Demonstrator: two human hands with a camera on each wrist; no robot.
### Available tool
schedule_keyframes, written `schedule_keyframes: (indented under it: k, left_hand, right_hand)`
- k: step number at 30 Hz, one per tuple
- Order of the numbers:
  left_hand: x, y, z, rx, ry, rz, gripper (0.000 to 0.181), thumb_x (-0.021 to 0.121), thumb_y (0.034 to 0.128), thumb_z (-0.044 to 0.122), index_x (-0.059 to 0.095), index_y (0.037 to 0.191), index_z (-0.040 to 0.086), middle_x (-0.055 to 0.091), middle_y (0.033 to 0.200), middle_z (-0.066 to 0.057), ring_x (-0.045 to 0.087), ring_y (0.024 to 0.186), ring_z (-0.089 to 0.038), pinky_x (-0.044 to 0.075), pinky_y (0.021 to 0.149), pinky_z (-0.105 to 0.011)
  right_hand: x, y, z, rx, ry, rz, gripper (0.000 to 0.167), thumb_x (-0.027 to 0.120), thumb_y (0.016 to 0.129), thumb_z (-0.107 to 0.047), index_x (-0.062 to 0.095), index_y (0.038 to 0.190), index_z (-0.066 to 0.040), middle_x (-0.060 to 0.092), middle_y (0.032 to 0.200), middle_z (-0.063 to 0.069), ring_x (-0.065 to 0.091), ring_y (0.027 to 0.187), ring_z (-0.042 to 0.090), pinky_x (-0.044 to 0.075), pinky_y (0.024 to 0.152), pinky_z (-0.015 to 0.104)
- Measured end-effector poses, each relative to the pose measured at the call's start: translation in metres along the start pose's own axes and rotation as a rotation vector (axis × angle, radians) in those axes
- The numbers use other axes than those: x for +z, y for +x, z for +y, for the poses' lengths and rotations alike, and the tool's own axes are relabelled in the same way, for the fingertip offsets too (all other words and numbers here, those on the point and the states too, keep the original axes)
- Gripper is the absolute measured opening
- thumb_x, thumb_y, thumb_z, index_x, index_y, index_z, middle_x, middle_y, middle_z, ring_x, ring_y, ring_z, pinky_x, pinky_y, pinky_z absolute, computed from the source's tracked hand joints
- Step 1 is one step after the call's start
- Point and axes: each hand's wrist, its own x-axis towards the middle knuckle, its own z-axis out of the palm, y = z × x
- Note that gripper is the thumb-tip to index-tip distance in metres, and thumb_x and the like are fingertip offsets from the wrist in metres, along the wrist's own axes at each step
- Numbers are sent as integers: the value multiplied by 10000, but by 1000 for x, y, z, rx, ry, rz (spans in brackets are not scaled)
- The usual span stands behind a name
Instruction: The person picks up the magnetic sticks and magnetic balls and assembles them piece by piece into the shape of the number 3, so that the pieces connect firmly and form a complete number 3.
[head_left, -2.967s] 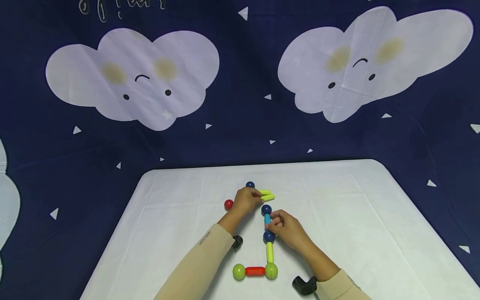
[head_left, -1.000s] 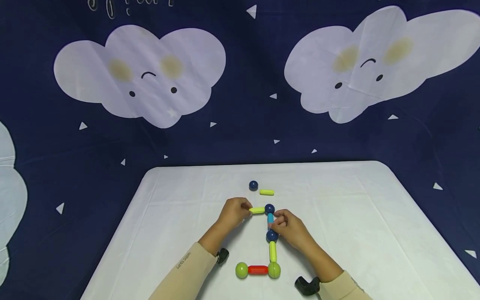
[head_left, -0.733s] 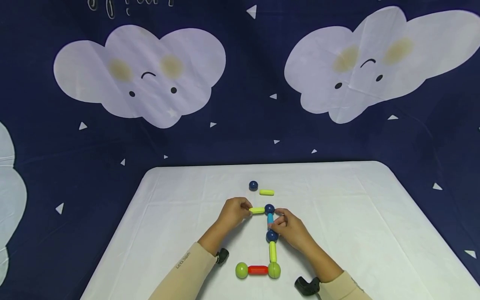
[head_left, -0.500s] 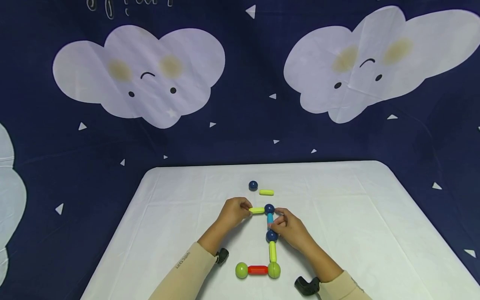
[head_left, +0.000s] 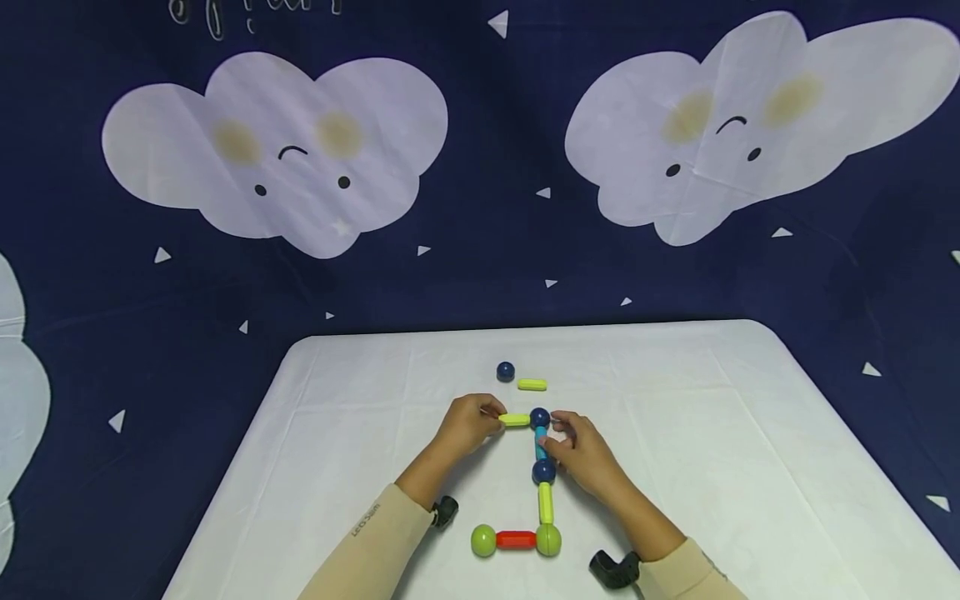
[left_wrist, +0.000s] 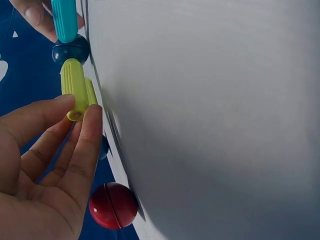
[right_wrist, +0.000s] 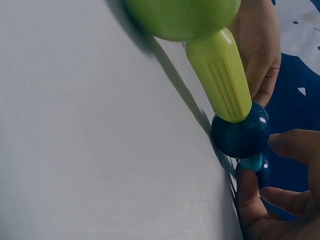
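Note:
In the head view my left hand (head_left: 467, 427) pinches a yellow-green magnetic stick (head_left: 514, 420) between thumb and fingertips. Its far end meets a dark blue ball (head_left: 539, 417). My right hand (head_left: 588, 454) is at the light blue stick (head_left: 541, 442), thumb on it and fingers loosely curled on its right side. That stick joins the upper blue ball to a lower blue ball (head_left: 543, 472). Towards me the chain goes on with a yellow-green stick (head_left: 546, 503), a green ball (head_left: 548, 540), a red stick (head_left: 516, 540) and another green ball (head_left: 483, 540).
Farther back lie a loose dark blue ball (head_left: 506, 372) and a loose yellow-green stick (head_left: 532, 384). A red ball (left_wrist: 113, 205) sits beside my left hand, hidden in the head view. All rests on a white table (head_left: 675, 375) before a dark cloth with clouds.
My left hand has brought a yellow-green stick from the back to the upper blue ball. Lately the left hand stays put, while my right thumb has shifted slightly along the light blue stick.

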Motion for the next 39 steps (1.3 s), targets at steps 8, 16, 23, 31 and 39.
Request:
schedule_keyframes:
  k: [8, 16, 23, 31, 39]
  left_hand:
    - [1, 1, 0, 9, 5, 0, 165, 715, 844, -24, 746, 988, 51, 705, 895, -59, 605, 771, -128, 540, 676, -261]
    - [1, 1, 1, 11, 11, -5, 164, 711, 852, -23, 745, 991, 58, 705, 903, -60, 606, 784, -135, 547, 689, -273]
    - [2, 1, 0, 18, -5, -14, 171, 714, 841, -40, 741, 996, 25, 711, 894, -80, 616, 769, -127, 544, 673, -253]
    - [-2, 0, 0, -11, -29, -19, 165, 727, 879, 50, 736, 1043, 44, 724, 963, -85, 653, 766, -132, 541, 638, -257]
    - [-16, 0, 3, 14, -34, 42, 214, 738, 903, 115, 730, 1111, 64, 738, 1027, -68, 693, 876, -165, 558, 735, -298]
  right_hand:
    - [-4, 8, -2, -44, -50, 13, 470, 680, 965, -202, 552, 1396, -62, 524, 1318, 188, 611, 761, 120, 510, 616, 221]
    - [-7, 21, -3, -22, -62, -14, 415, 672, 969, -187, 590, 1369, -108, 561, 1324, 152, 631, 808, 128, 539, 667, 253]
    - [-7, 26, -4, -29, -60, -30, 377, 672, 967, -197, 624, 1337, -139, 645, 1267, 128, 635, 793, 132, 546, 651, 275]
    - [-6, 28, -1, -37, -57, -31, 324, 665, 972, -185, 652, 1295, -153, 691, 1209, 97, 638, 808, 124, 545, 652, 277]
    - [-6, 29, -2, -26, -55, -30, 327, 661, 974, -193, 647, 1299, -153, 686, 1224, 95, 638, 828, 127, 551, 678, 284]
